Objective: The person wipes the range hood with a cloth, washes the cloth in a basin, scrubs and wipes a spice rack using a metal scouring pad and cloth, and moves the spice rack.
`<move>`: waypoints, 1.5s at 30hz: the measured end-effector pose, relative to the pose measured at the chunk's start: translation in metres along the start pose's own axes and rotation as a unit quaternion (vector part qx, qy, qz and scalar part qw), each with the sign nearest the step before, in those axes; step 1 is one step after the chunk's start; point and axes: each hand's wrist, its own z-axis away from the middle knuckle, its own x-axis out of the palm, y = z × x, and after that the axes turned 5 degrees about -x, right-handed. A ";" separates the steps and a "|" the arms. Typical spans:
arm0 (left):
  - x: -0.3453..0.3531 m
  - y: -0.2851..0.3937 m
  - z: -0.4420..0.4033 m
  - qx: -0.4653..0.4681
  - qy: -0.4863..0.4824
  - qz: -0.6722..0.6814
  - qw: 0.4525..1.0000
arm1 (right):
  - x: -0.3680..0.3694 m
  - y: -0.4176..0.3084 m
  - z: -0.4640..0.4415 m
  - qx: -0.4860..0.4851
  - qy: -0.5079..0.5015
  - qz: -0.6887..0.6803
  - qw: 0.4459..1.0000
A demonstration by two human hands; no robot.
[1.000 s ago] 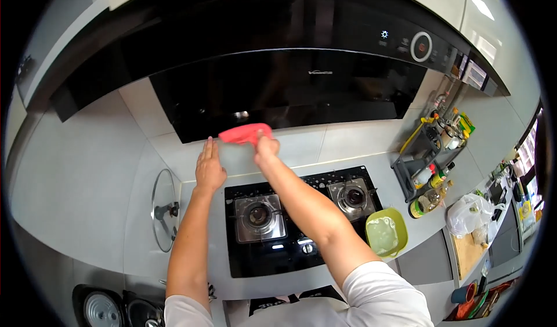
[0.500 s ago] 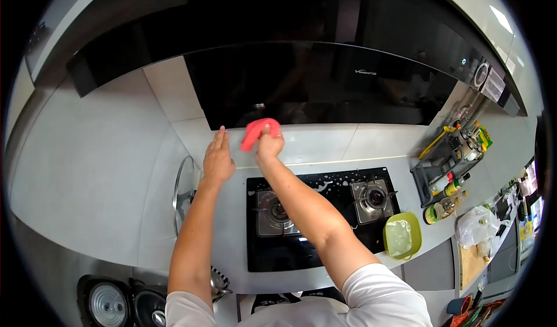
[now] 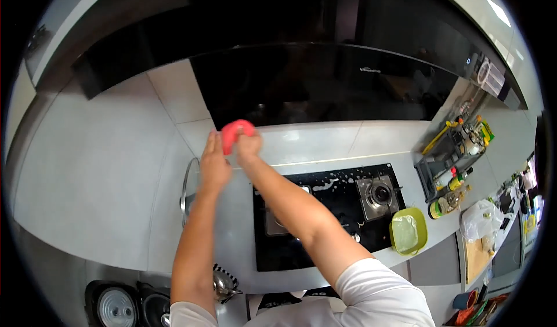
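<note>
One red cloth (image 3: pixel 231 134), long axis slanting down-left.

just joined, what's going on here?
A person's right hand holds a pink cloth up near the lower edge of the black hood panel, by the tiled wall. The left hand is raised beside it, fingers extended and holding nothing; whether it touches the cloth is unclear. Below, the stove has whitish, suds-like patches, and a green basin sits at its right.
</note>
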 end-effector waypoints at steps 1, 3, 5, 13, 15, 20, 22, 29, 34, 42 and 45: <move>-0.001 -0.002 0.003 0.005 0.016 -0.003 1.000 | 0.022 0.038 -0.017 -0.025 0.073 0.103 0.992; -0.008 -0.002 0.006 -0.007 0.013 -0.002 1.000 | 0.009 0.030 -0.016 0.008 0.011 0.020 1.000; -0.014 0.005 0.009 -0.033 -0.001 -0.012 0.999 | -0.009 0.016 -0.020 0.021 -0.045 -0.044 0.998; 0.038 0.086 0.049 0.002 -0.024 0.024 0.999 | -0.187 -0.113 -0.074 -0.047 0.027 -0.072 0.996; 0.056 0.116 0.063 -0.008 -0.049 0.058 0.997 | -0.237 -0.147 -0.083 0.010 -0.005 -0.004 1.000; 0.095 0.213 0.103 -0.141 -0.239 0.284 0.918 | -0.335 -0.200 -0.060 0.071 -0.051 0.090 0.992; 0.113 0.264 0.125 -0.203 -0.236 0.478 0.821 | -0.369 -0.214 -0.038 0.100 -0.115 0.141 0.978; 0.152 0.361 0.195 -0.292 -0.191 0.559 0.752 | -0.495 -0.227 -0.013 0.007 -0.215 0.260 0.941; 0.164 0.394 0.246 -0.310 -0.272 0.528 0.742 | -0.615 -0.234 0.030 -0.013 -0.206 0.269 0.941; 0.200 0.501 0.308 -0.217 -0.422 0.564 0.676 | -0.761 -0.284 0.125 0.004 0.011 0.222 0.975; 0.214 0.539 0.338 -0.169 -0.415 0.607 0.656 | -0.791 -0.303 0.152 -0.026 0.086 0.247 0.965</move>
